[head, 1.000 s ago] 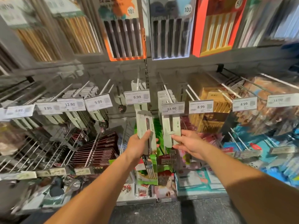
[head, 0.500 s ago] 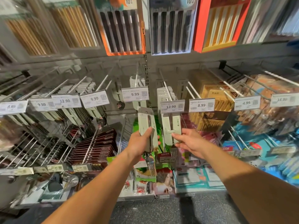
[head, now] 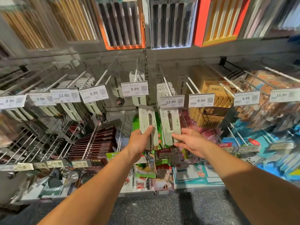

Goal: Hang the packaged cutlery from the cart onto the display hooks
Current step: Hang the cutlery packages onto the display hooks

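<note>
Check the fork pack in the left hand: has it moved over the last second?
No, barely. The fork pack in the left hand still sits just below the 9.99 price tag above it, not yet on a hook.

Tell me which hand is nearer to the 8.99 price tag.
Right. The right hand is below the 8.99 price tag and slightly to its left, fingers touching a hanging fork pack. The left hand is farther left, gripping another fork pack.

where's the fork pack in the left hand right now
Centre of the head view, gripped by the left hand: the fork pack sits below the 9.99 tag.
</note>
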`<state>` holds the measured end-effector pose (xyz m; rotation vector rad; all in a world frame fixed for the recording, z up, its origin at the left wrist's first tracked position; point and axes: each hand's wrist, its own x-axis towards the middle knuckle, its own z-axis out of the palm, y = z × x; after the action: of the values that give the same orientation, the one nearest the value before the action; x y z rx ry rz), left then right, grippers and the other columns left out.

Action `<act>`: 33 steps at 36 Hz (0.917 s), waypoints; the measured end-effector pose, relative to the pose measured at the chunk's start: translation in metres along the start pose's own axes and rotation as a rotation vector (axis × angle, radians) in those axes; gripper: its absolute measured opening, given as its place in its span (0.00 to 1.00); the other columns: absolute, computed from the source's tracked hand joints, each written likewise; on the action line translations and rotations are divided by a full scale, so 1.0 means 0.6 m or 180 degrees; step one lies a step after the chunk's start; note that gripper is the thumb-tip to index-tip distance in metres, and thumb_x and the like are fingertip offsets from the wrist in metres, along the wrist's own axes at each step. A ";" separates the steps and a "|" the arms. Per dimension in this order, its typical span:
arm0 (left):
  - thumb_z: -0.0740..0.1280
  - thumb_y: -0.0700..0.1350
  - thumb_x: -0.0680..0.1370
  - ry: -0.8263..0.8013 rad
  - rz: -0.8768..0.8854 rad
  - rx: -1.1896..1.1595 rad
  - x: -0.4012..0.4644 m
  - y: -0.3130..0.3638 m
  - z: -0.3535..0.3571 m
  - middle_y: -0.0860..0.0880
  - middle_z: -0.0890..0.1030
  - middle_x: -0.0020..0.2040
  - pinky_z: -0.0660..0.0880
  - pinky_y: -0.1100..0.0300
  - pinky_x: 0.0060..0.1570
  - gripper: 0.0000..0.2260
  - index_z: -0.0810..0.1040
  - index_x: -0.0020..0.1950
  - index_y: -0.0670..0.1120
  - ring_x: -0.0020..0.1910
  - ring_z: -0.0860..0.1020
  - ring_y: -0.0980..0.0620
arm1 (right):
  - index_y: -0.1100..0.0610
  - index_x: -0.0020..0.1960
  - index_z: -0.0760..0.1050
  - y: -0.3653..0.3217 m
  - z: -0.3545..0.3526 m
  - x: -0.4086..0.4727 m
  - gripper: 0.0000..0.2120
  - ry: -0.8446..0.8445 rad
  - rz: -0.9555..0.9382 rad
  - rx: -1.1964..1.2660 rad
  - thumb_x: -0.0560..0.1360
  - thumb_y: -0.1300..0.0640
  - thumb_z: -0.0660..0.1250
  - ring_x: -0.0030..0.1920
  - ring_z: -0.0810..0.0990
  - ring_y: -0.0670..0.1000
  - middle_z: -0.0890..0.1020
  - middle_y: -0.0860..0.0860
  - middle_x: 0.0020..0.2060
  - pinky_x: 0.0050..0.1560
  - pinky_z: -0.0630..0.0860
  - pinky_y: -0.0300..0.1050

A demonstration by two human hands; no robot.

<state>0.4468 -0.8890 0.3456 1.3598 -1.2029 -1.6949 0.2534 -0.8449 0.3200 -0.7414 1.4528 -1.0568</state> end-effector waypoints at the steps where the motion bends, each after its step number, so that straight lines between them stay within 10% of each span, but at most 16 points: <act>1: 0.66 0.49 0.82 -0.0027 0.0005 0.0010 -0.002 -0.001 0.000 0.41 0.86 0.46 0.81 0.52 0.36 0.16 0.76 0.60 0.37 0.45 0.85 0.38 | 0.57 0.61 0.78 0.002 0.001 0.000 0.14 -0.0006 0.0007 0.0010 0.75 0.63 0.71 0.52 0.84 0.49 0.85 0.51 0.53 0.50 0.81 0.41; 27: 0.65 0.47 0.82 -0.0112 0.0142 -0.0020 0.000 0.015 0.000 0.43 0.86 0.41 0.75 0.61 0.26 0.12 0.78 0.57 0.38 0.32 0.84 0.47 | 0.55 0.59 0.78 -0.041 0.017 0.022 0.12 0.0507 -0.0170 -0.0225 0.76 0.58 0.71 0.49 0.84 0.48 0.84 0.50 0.52 0.42 0.81 0.38; 33: 0.65 0.48 0.82 -0.0057 0.0128 -0.0020 0.012 0.004 -0.002 0.37 0.85 0.49 0.77 0.59 0.28 0.14 0.78 0.57 0.37 0.41 0.85 0.39 | 0.58 0.64 0.74 -0.050 0.017 0.065 0.22 0.1002 -0.0078 -0.0758 0.74 0.52 0.74 0.55 0.81 0.54 0.80 0.53 0.59 0.58 0.80 0.51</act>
<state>0.4461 -0.8968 0.3448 1.3109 -1.2258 -1.6848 0.2534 -0.8938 0.3315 -0.7866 1.8671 -1.0645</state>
